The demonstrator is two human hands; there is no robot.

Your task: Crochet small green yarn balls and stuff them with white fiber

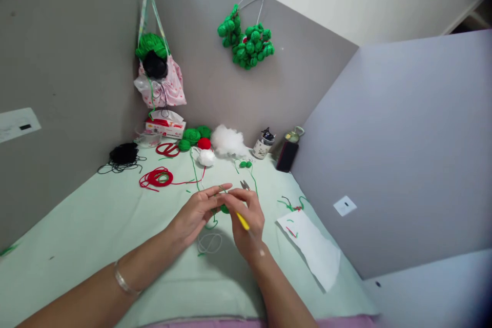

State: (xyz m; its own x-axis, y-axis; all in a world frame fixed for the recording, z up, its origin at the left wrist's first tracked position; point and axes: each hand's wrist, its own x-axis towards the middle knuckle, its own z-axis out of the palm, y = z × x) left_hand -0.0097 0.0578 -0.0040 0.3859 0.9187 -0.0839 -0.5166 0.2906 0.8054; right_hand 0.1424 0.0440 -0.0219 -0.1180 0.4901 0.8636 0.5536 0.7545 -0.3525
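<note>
Small green yarn piece (224, 209) lay three o'clock from left hand (195, 213), pinched by its fingers; right hand (248, 221) pinched slim yellow-handled tool (243, 222), butt toward five o'clock.

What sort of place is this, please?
Probably a small yarn-craft workspace: green yarn balls and fluffy white material sit on the cloth-covered table, and the right hand holds a slim, partly yellow tool.

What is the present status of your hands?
Left hand holding small green yarn piece, partly hidden. Right hand holding slim, partly yellow tool. Metal scissor blades just beyond.
</note>
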